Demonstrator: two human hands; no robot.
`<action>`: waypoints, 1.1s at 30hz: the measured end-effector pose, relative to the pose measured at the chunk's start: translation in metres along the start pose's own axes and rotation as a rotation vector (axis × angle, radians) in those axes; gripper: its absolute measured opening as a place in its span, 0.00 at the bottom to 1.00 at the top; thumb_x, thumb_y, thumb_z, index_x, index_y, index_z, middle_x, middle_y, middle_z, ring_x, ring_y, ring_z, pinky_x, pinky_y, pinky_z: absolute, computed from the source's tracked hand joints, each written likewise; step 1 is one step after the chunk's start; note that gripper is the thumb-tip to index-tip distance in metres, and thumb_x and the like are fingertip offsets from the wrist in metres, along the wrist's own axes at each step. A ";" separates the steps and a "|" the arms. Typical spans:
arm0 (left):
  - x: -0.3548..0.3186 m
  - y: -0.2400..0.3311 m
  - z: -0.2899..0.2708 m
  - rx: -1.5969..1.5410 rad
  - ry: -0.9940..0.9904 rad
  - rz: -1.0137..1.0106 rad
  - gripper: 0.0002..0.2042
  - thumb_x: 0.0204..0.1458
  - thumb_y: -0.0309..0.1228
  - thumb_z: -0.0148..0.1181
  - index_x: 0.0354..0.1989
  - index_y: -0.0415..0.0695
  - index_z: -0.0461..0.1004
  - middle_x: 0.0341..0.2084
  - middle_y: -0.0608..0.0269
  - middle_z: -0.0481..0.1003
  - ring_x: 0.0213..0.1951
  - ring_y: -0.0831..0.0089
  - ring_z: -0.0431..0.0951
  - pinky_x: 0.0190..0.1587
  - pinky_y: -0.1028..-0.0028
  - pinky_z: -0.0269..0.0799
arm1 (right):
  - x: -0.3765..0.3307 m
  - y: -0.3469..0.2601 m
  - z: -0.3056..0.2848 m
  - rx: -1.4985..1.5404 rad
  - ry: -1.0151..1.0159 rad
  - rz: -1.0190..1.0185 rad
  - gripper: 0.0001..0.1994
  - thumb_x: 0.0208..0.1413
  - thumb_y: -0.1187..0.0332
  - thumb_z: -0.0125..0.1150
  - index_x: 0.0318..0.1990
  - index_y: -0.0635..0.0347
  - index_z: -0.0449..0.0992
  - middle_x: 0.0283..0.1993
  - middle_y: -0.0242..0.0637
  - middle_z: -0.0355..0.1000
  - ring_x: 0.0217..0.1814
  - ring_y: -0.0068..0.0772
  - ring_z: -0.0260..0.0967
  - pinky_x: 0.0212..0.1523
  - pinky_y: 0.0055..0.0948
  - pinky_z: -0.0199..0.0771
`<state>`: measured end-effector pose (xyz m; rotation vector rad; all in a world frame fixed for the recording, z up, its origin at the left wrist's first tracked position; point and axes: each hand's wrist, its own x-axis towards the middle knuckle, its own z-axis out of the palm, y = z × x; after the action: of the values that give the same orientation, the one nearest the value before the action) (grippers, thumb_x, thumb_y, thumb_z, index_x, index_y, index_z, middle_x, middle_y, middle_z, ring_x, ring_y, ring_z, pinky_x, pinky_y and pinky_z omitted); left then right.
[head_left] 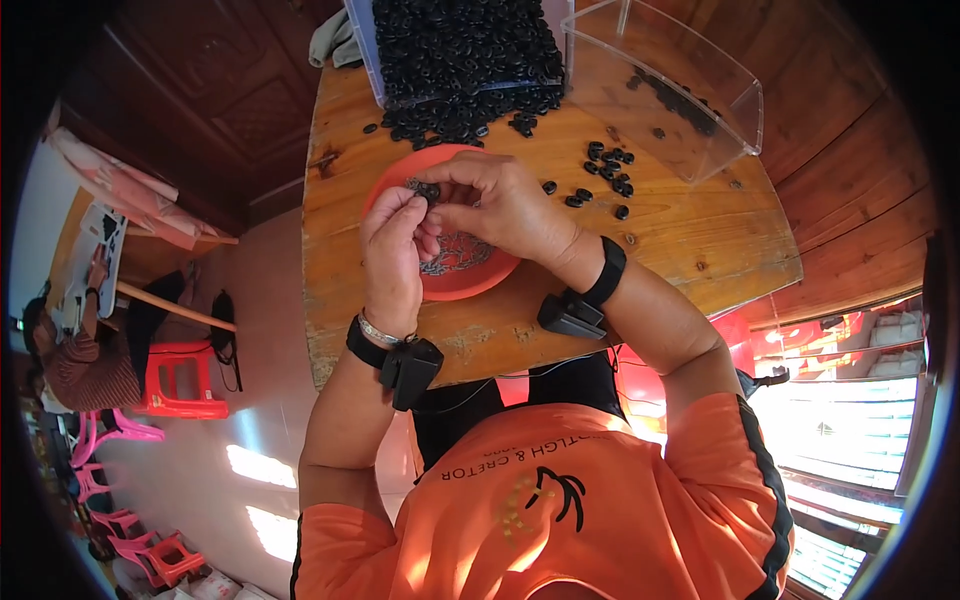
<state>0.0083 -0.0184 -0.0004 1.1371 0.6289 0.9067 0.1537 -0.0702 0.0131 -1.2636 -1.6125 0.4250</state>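
Observation:
Both my hands meet over an orange-red bowl (480, 283) on the wooden table. Pinched between the fingertips of my left hand (393, 250) is a small black oval piece (429, 193). My right hand (510, 208) closes on the same piece from the other side, thumb and forefinger against it. Small silvery metal bits show beside the piece, but I cannot make out how they sit on it. Many small metal pieces (455, 255) lie in the bowl, partly hidden under my hands.
A clear bin (365, 45) tipped toward me spills black oval pieces (465, 75) behind the bowl. Loose ones (610, 165) lie to the right. A clear plastic cover (690, 120) stands at the back right. At far left, another person (85, 350) sits near a red stool (185, 385).

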 end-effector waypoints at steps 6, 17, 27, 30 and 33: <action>0.001 -0.001 0.001 0.004 -0.024 -0.001 0.06 0.55 0.29 0.49 0.29 0.42 0.69 0.19 0.69 0.69 0.18 0.85 0.64 0.19 0.85 0.59 | 0.000 -0.003 0.003 -0.132 0.105 -0.107 0.15 0.43 0.76 0.65 0.42 0.63 0.76 0.29 0.36 0.74 0.27 0.22 0.72 0.29 0.22 0.73; -0.004 0.013 0.004 0.626 -0.134 0.448 0.06 0.57 0.28 0.48 0.34 0.38 0.66 0.21 0.64 0.70 0.23 0.79 0.69 0.26 0.78 0.65 | 0.007 -0.002 -0.024 0.655 -0.168 0.181 0.15 0.48 0.79 0.61 0.46 0.62 0.75 0.27 0.27 0.70 0.28 0.16 0.67 0.33 0.17 0.70; -0.009 0.017 0.007 0.938 -0.103 0.799 0.10 0.55 0.31 0.50 0.40 0.37 0.65 0.22 0.56 0.71 0.24 0.66 0.72 0.29 0.69 0.68 | 0.004 -0.010 -0.038 0.728 -0.291 0.155 0.17 0.51 0.78 0.59 0.50 0.63 0.74 0.27 0.28 0.71 0.26 0.15 0.63 0.32 0.17 0.67; -0.010 0.015 0.002 0.989 -0.076 0.890 0.10 0.56 0.32 0.50 0.40 0.37 0.66 0.22 0.57 0.72 0.24 0.67 0.73 0.29 0.70 0.68 | 0.004 -0.016 -0.039 0.662 -0.315 0.146 0.16 0.51 0.78 0.59 0.50 0.63 0.74 0.27 0.28 0.72 0.26 0.16 0.64 0.32 0.17 0.67; -0.012 0.014 0.000 1.007 -0.062 0.909 0.10 0.55 0.31 0.51 0.40 0.37 0.67 0.23 0.57 0.72 0.24 0.67 0.73 0.29 0.70 0.68 | 0.003 -0.016 -0.037 0.737 -0.329 0.146 0.16 0.51 0.78 0.59 0.49 0.63 0.75 0.28 0.29 0.72 0.27 0.16 0.64 0.33 0.17 0.68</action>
<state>-0.0019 -0.0266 0.0124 2.4633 0.5038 1.3417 0.1775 -0.0846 0.0428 -0.7624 -1.4143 1.2417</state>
